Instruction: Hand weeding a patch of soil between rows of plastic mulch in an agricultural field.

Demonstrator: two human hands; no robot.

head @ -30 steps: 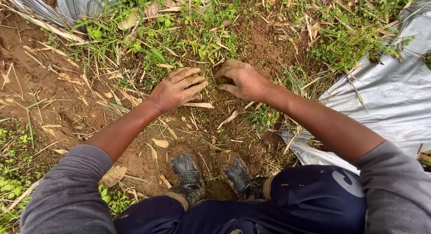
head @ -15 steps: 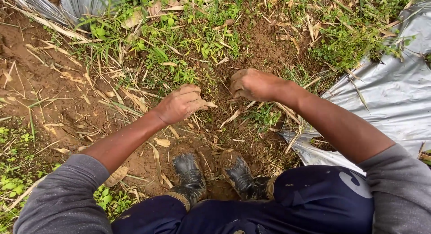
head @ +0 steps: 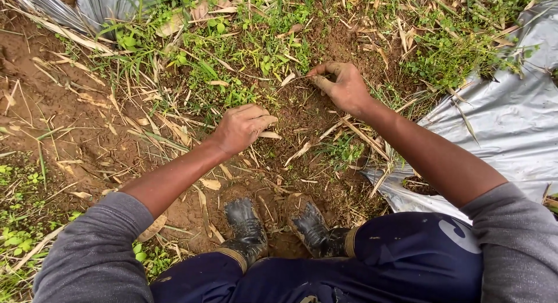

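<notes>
I crouch over bare brown soil (head: pixel 302 114) strewn with dry stalks and small green weeds (head: pixel 238 65). My left hand (head: pixel 241 127) hovers low over the dirt with its fingers curled loosely; I cannot see anything in it. My right hand (head: pixel 343 85) reaches farther out and pinches a thin dry grass stem (head: pixel 293 78) between thumb and fingertips, close to the weed patch. Both hands are smeared with mud. Grey sleeves cover my upper arms.
My two muddy black boots (head: pixel 279 227) stand below the hands. A sheet of silver-grey plastic mulch (head: pixel 505 123) lies on the right, and another strip (head: pixel 75 4) at the top left. More weeds (head: pixel 453 56) grow at the top right.
My right hand has moved up and away from the left hand and pinched a thin stem. The left hand stays low over the soil, fingers still curled.
</notes>
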